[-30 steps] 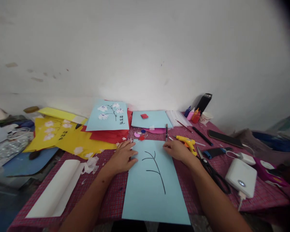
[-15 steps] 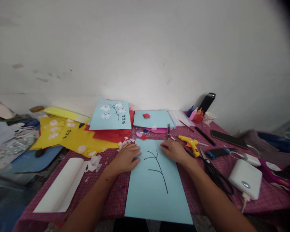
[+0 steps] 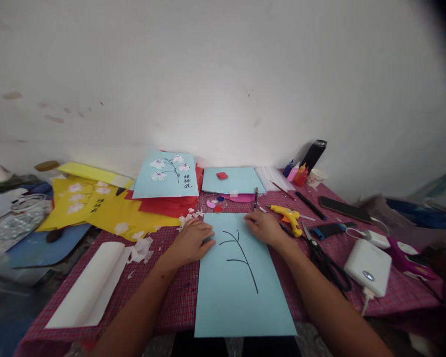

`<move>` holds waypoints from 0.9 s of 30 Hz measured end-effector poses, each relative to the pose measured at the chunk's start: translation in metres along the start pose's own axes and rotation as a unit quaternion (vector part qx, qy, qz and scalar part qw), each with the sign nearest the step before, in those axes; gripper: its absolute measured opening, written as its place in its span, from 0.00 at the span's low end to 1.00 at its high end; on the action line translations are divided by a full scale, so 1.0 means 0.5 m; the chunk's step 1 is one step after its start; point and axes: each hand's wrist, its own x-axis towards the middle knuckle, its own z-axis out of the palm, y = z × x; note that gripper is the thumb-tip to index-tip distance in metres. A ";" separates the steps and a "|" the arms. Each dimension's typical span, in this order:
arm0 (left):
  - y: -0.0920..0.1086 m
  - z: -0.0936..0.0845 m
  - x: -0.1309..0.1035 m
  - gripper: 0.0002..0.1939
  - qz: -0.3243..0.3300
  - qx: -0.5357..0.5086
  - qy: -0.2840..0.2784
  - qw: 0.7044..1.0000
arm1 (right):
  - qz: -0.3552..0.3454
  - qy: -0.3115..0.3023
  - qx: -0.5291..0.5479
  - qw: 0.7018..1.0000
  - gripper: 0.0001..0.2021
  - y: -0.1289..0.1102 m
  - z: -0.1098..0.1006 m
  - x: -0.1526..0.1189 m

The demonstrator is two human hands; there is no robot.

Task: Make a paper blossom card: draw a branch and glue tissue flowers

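Note:
A light blue sheet of paper (image 3: 232,307) lies in front of me, with a branching stem (image 3: 248,263) drawn on it in black. My left hand (image 3: 193,240) rests open along its upper left edge, fingers stretched out and thumb on the paper. At the upper right edge, my right hand (image 3: 264,228) has its fingers bent and closed on the sheet; its fingertips are partly hidden. Just beyond these fingers a dark pen (image 3: 256,197) points away from me; whether they touch it I cannot tell. A black marker (image 3: 287,230) lies partly beneath the right hand.
At the back stand a finished flower picture (image 3: 167,173) and blue sheets (image 3: 245,179). To the right are a yellow glue gun (image 3: 290,217), black scissors (image 3: 325,263), a white power bank (image 3: 369,267) and a thermos (image 3: 315,154). Folded white paper (image 3: 87,287) and yellow sheets (image 3: 130,213) lie left.
The blue sheet has turned slightly, its near edge now more level, with both hands still on it. The whole view has shifted a little.

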 end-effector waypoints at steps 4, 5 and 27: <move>-0.001 0.001 0.006 0.09 -0.011 0.005 0.012 1.000 | 0.077 0.140 0.063 0.985 0.14 0.030 -0.012 0.000; -0.001 0.001 0.007 0.09 -0.015 0.007 0.019 1.000 | 0.089 0.167 0.073 0.979 0.14 0.037 -0.016 -0.001; 0.282 -0.180 -0.042 0.16 0.169 -0.022 0.137 0.976 | 0.134 0.347 0.073 0.926 0.16 0.044 -0.057 -0.007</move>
